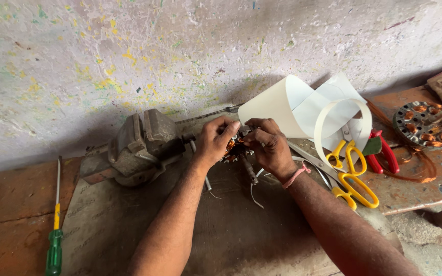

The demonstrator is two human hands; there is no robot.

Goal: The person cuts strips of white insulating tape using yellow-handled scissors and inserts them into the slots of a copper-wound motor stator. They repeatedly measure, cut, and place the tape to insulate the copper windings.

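Note:
My left hand (215,139) and my right hand (269,144) meet over a small round motor stator (235,150) with copper windings and a metal shaft pointing toward me. Both hands grip it, fingers curled over its top. It sits low over a dark worn mat (231,230), just right of a grey bench vise (138,146). A pink band circles my right wrist. My fingers hide most of the stator.
Curled white sheets (303,105) lean on the paint-speckled wall. Yellow-handled scissors (351,176) and red-handled pliers (383,153) lie to the right. A second wound stator (424,122) rests on the rusty table at far right. A green and yellow screwdriver (56,225) lies at left.

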